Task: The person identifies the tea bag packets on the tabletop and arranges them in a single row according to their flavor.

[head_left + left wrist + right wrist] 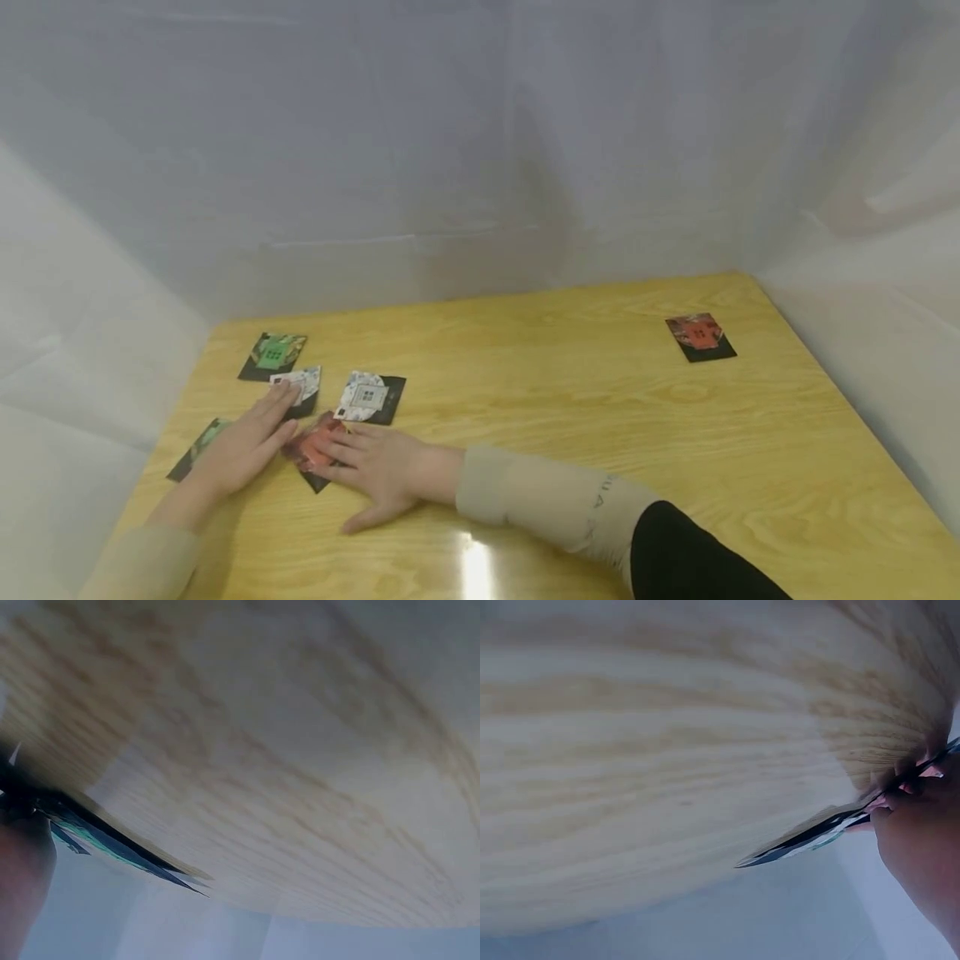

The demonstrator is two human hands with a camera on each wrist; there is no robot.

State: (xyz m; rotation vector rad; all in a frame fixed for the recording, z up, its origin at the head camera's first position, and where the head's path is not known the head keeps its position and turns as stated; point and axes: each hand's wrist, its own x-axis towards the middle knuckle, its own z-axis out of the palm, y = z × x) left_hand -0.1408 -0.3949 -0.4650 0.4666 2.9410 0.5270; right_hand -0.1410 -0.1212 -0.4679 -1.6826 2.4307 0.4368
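My left hand [247, 446] lies with extended fingers, its fingertips on a small flat white-and-black packet [306, 385]. My right hand [386, 467] is spread palm down, thumb out to the side. Its fingers rest across a red-and-black packet [313, 446] and hide part of it. A second white packet [367, 397] lies just beyond the right fingers, close to the red one. Beside the left wrist a green packet [201, 446] is partly covered by that hand. Another green packet [272, 354] lies behind the white one at the left fingertips.
Far off at the right back of the wooden table [555, 375] lies another red packet [701, 337]. Pale sheeting [450, 150] hangs behind the table and at both sides. A bright reflection shows on the tabletop near its front.
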